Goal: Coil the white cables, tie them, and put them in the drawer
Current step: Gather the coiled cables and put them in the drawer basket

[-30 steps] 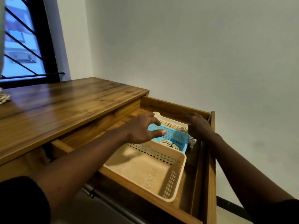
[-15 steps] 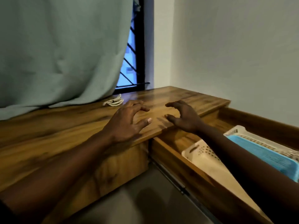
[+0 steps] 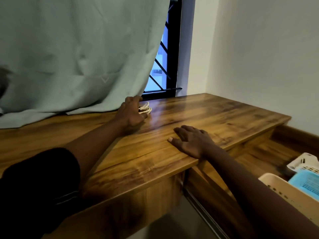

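1. At the back of the brown wood-grain tabletop (image 3: 198, 118), close to the window, lies a small coiled bundle of white cable (image 3: 146, 109), just past the hem of a pale green curtain (image 3: 69, 57).
2. The left grip (image 3: 132, 114) is on that bundle: the fingers and thumb curl round its near end, and the rest of the coil sticks out to the right of the knuckles. A black sleeve (image 3: 39, 178) covers the upper arm at the lower left.
3. The right grip (image 3: 191, 141) lies flat on the wood near the front edge, fingers straight and slightly spread, holding nothing. It is well apart from the cable.
4. The curtain drapes onto the left part of the surface and hides most of a black-barred window (image 3: 170, 66). A plain white wall (image 3: 259, 49) forms the right side of the corner.
5. To the right, below the tabletop's edge, a wooden drawer (image 3: 262, 152) stands pulled out. A cream perforated plastic basket (image 3: 279, 188) sits in it, with a blue plastic basket (image 3: 307, 183) just behind its rim. A white perforated basket (image 3: 303, 163) shows beyond that.
6. Bare wood runs between the two grips and on to the right-hand corner. The right forearm crosses over the front of the drawer.
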